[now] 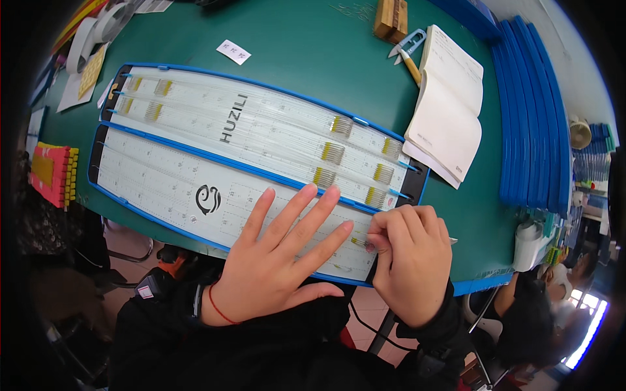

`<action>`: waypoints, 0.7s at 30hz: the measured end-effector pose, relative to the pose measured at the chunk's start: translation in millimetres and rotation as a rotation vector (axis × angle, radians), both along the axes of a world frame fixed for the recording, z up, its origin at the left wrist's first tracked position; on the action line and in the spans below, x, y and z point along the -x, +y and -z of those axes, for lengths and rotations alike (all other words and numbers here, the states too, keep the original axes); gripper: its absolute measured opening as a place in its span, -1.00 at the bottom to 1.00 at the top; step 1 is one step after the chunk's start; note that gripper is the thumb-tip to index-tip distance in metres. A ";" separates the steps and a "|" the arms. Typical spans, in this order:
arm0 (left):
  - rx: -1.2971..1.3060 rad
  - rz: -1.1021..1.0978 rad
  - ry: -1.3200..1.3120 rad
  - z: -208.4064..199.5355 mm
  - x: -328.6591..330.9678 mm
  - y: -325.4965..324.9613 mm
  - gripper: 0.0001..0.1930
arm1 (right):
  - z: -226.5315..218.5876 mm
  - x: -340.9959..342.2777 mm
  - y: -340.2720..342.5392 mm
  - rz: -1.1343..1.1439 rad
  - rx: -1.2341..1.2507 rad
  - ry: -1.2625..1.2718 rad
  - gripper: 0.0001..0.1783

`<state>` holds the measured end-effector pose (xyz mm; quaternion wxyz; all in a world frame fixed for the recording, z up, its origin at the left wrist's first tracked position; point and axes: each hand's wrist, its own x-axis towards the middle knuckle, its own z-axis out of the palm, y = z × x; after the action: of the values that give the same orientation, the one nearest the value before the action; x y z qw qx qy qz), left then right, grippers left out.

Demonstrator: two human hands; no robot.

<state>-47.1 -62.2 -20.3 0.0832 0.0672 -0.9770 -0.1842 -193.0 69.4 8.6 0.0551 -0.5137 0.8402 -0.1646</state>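
Observation:
Two long white boards with blue edges lie side by side on a green table [306, 39]. My left hand [277, 251] rests flat, fingers spread, on the near board [163, 186], close to its right end. My right hand [411, 257] is curled at that board's right end, thumb and forefinger pinched on a small thin wire piece [360, 242] lying on the board. The far board [261, 124] carries thin strands running along its length and several small yellow-gold bundles near both ends.
An open white notebook [447, 104] lies right of the boards, with a blue snipper [407, 44] and a wooden block [391, 18] behind it. Stacked blue board frames [531, 117] curve along the right. A red-yellow block [52, 173] and tape rolls [98, 29] sit at left.

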 end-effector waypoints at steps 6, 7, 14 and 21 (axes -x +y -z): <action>0.148 0.060 -0.049 10.3 -1.5 0.7 -0.29 | -11.5 3.7 9.9 0.101 0.305 -0.174 -0.73; 0.145 0.059 -0.050 12.4 -0.5 1.0 -0.29 | -7.0 -0.4 17.0 0.164 0.543 -0.310 -0.71; 0.203 0.062 -0.016 14.6 4.3 2.7 -0.33 | 34.1 -2.5 4.7 0.275 1.308 -0.940 -0.58; 0.248 0.061 0.014 21.0 3.6 2.8 -0.33 | 45.5 2.3 4.4 0.316 1.399 -1.005 -0.60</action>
<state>-50.7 -59.5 -41.2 0.0923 0.0252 -0.9933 -0.0648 -195.4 73.8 -37.0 0.0677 -0.1739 0.4842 -0.8548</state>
